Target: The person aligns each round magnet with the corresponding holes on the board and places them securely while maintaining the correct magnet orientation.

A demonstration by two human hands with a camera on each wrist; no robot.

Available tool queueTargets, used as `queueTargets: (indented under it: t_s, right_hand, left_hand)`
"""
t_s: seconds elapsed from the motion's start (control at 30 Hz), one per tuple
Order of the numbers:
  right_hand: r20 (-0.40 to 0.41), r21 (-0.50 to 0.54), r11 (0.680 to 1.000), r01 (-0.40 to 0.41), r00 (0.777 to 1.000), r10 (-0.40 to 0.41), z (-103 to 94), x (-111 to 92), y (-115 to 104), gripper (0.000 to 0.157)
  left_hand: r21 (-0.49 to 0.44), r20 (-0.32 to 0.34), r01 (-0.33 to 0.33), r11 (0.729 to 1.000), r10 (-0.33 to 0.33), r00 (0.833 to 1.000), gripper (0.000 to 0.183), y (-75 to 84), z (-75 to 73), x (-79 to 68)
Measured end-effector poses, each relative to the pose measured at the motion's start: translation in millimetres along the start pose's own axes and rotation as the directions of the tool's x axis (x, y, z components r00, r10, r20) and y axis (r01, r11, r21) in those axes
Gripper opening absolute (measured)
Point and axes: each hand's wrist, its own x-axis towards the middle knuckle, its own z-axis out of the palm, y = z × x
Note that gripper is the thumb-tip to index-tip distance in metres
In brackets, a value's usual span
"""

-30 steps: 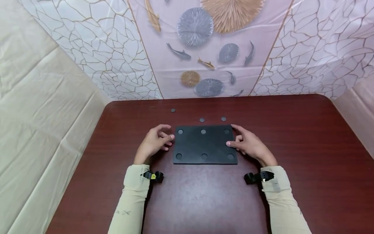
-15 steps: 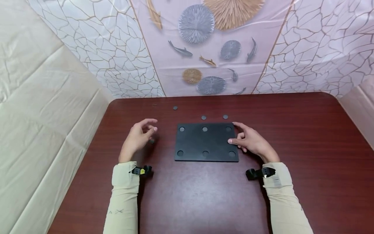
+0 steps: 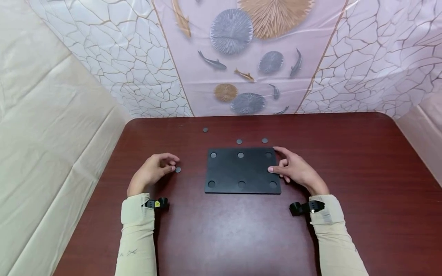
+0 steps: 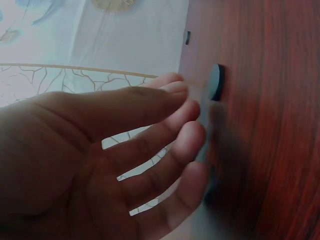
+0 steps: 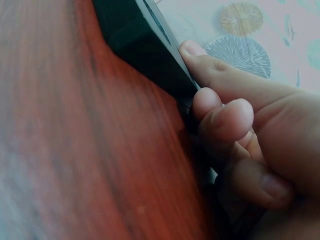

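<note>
A flat black board [image 3: 241,170] with round recesses lies mid-table. Lighter grey discs show in its far-left recess [image 3: 213,155] and far-middle recess [image 3: 240,155]. My right hand [image 3: 293,170] grips the board's right edge, thumb on top and index finger at the far corner; in the right wrist view the other fingers curl beside the board's edge [image 5: 150,55]. Left of the board, my left hand [image 3: 153,171] hovers with loosely bent fingers beside a small dark disc [image 3: 178,170]. In the left wrist view that disc [image 4: 217,82] lies just past the fingertips, with nothing between thumb and fingers.
Beyond the board lie three more loose discs: one at the far left [image 3: 205,130], one behind its middle [image 3: 239,142] and one near its far-right corner [image 3: 264,140]. The reddish-brown table [image 3: 224,230] meets a patterned cloth backdrop [image 3: 248,76].
My left hand has moved left, away from the board's left edge, to the loose disc, which now shows by the thumb. My right hand stays on the board.
</note>
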Motion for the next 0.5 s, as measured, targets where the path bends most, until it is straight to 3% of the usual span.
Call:
queueTargets:
  t_s: [0.17,0.5]
  right_hand:
    - [-0.011,0.007,1.000,0.001,1.000,-0.001,1.5,0.7,-0.2,0.090]
    - [-0.019,0.013,1.000,0.006,1.000,-0.005,0.2,0.2,2.2,0.090]
  left_hand:
    - [0.013,0.051,0.013,1.000,-0.014,0.999,0.026,-1.6,-1.7,-3.8]
    - [0.071,0.039,-0.023,0.997,0.021,0.999,0.025,-2.9,4.5,1.2]
